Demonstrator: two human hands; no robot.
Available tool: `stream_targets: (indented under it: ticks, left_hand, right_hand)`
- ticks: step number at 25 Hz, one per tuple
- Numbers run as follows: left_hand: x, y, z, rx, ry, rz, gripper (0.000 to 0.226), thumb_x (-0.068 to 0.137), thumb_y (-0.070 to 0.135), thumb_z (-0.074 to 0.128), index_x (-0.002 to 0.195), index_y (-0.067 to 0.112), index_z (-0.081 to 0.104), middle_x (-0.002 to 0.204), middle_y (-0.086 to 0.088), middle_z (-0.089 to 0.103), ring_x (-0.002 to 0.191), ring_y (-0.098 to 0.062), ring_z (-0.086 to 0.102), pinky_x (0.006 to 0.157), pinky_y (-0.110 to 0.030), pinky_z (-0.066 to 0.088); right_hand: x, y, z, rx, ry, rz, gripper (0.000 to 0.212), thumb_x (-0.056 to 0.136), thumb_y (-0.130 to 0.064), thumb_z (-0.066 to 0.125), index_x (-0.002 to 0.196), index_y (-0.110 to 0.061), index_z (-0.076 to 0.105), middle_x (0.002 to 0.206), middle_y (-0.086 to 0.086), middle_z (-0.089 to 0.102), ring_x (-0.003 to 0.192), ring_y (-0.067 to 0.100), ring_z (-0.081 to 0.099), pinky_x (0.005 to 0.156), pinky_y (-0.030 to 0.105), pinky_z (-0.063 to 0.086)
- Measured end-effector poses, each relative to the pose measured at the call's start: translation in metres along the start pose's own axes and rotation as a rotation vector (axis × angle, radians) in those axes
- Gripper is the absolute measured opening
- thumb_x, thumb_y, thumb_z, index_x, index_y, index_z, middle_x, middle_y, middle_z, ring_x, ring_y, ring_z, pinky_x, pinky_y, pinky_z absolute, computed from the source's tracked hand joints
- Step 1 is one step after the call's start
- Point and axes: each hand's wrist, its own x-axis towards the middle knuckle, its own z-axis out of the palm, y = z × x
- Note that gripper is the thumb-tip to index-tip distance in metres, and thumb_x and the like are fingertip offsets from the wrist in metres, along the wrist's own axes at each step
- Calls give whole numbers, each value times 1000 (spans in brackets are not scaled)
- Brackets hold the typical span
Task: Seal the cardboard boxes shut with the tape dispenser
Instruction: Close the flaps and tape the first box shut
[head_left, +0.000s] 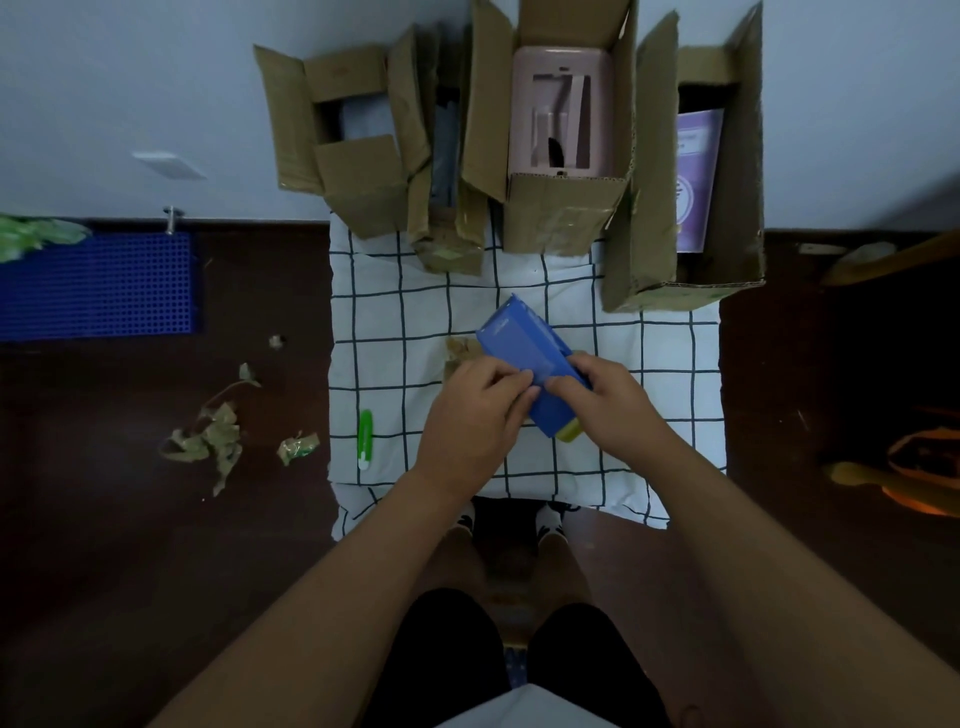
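Blue dispenser (524, 358) (both hands gripping).

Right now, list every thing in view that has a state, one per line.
Left box: flaps open, unsealed.
Narrow box: flaps up, unsealed.
Middle box: open, pink plastic item inside.
Right box: open, purple booklet inside.
Blue tape dispenser: held over the table, not on any box.
Left hand: pinching the dispenser.
Right hand: gripping the dispenser.
Green utility knife: lying on the checked cloth, untouched.
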Motion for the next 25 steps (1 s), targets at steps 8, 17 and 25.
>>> stream_targets:
  ticks: [8,17,25]
  left_hand:
    - [2,15,0,12,2,-10,18,94,17,59,85,4,67,80,-9,61,70,-23,56,63,-32,47]
    - [7,16,-4,-57,-69,-56,23,95,20,49,85,5,64,80,-8,59,73,-15,49,67,-20,36]
    - [18,17,-23,-306,-238,-423,8,98,20,54,97,14,59,87,7,58,74,-3,53,66,-13,40]
  right_hand:
    - [-7,-3,-5,39,1,18,23,98,-15,58,105,5,68,101,26,67,88,37,63,74,37,51]
    - [-13,-5,-10,108,-27,66,19,97,-19,60,106,-7,72,94,9,72,78,12,64,69,23,49]
    - [-11,1,-19,26,-31,90,20,97,-19,59,109,-10,72,99,13,72,93,31,68,81,43,53]
